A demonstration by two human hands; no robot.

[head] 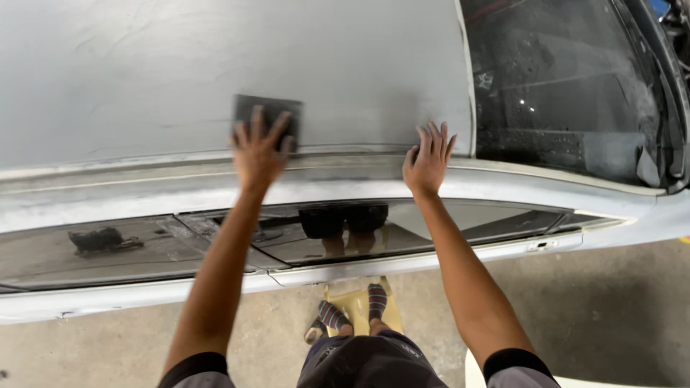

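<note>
I look down over a grey, matt car roof [144,65]. My left hand [259,147] presses flat on a dark square sanding sheet [267,111] that lies on the roof near its edge. My right hand [428,159] rests with spread fingers on the roof edge, close to the windscreen corner, and holds nothing. Both arms reach forward over the side windows.
The dark windscreen [568,79] fills the upper right. Side windows [359,230] below the roof rail mirror my legs. My striped-socked feet [352,316] stand on a yellowish board on the concrete floor [611,309]. A white object shows at the bottom right [474,370].
</note>
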